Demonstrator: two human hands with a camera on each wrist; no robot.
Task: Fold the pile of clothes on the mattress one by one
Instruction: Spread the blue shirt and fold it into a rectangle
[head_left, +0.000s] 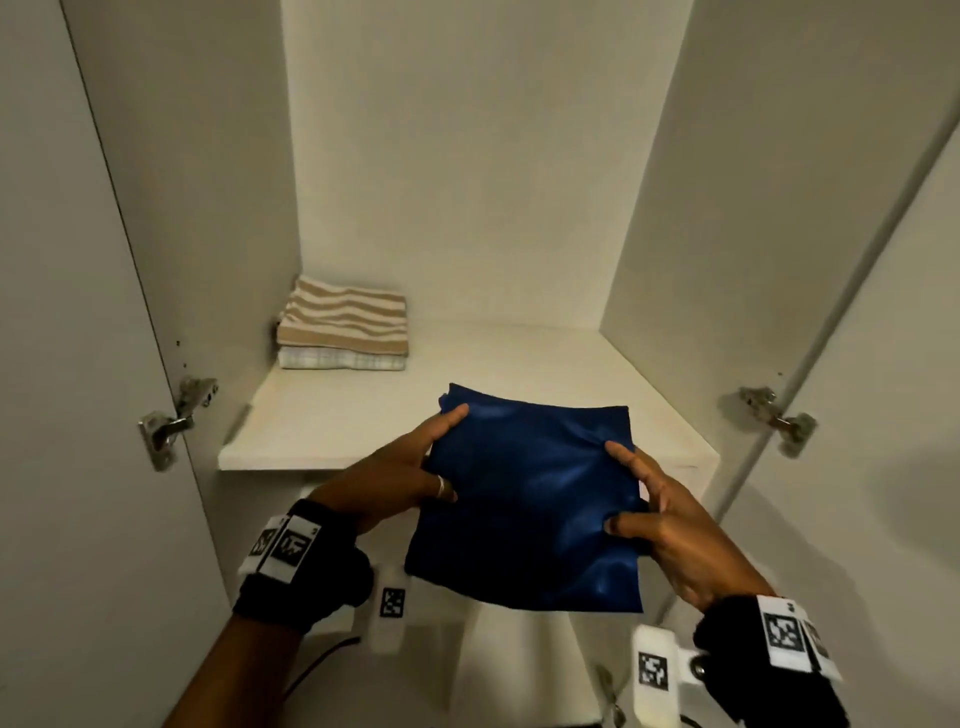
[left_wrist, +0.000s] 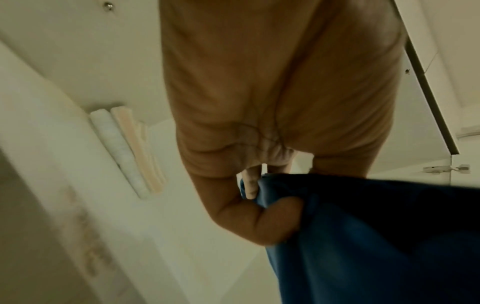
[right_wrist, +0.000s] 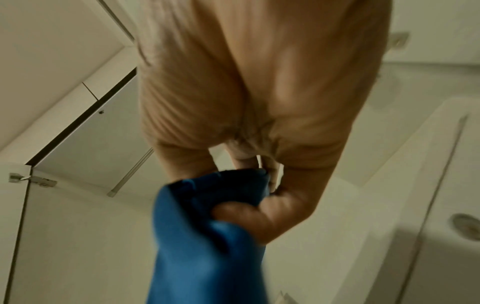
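Folded blue garment (head_left: 530, 499) is held flat above the shelf (head_left: 363, 415) front edge, long axis apparently running toward the cupboard back. Left hand (head_left: 410, 467) and right hand (head_left: 670, 525) each pinch one side edge.

Deep blue cloth against a white wardrobe

The folded cloth (head_left: 530, 499) pinched between the fingers of the left hand (head_left: 400, 478) and the right hand (head_left: 670, 525) is plain, glossy royal blue, darker at its near edge. Beyond the left fingertips lies a folded towel (head_left: 345, 319) striped beige and cream, on top of a pale, faintly checked white cloth (head_left: 340, 359). The shelf (head_left: 519, 358) under and past the fingers is white. Both wristbands (head_left: 291, 566) are black with black-and-white square-patterned tags.
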